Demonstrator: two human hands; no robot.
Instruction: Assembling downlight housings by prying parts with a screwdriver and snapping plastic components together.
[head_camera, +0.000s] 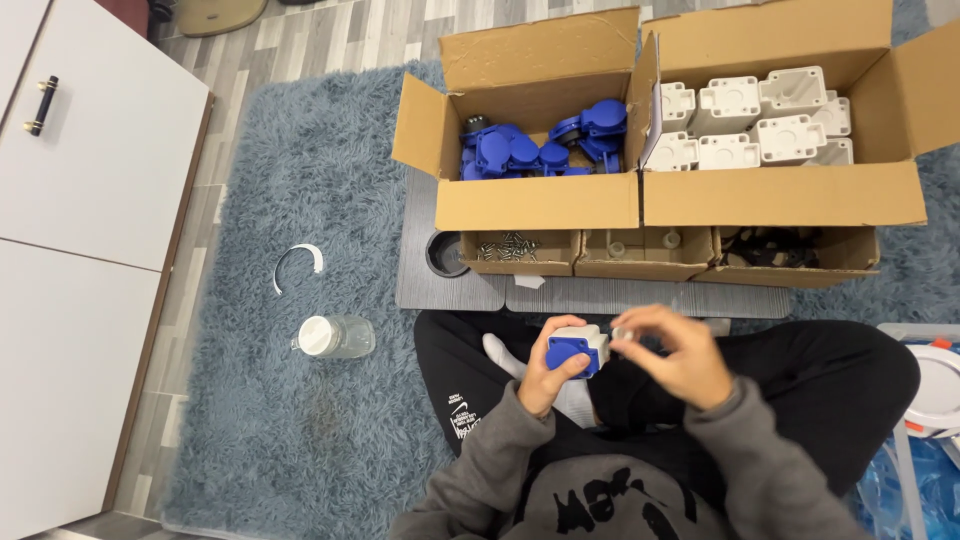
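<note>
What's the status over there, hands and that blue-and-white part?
Left hand grips blue-and-white socket housing. Right hand pinches small white piece beside it. Nothing blocking; cardboard boxes beyond the knees.

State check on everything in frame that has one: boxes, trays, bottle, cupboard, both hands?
Left cardboard box: flaps open, holds blue caps.
Right cardboard box: flaps open, holds white housings.
Small screw tray: open-topped, screws inside.
Plastic bottle: lying on its side, cap on.
White cupboard door: shut.
Left hand: gripping a blue-and-white socket part.
Right hand: fingertips pinching a small piece beside that part.
</note>
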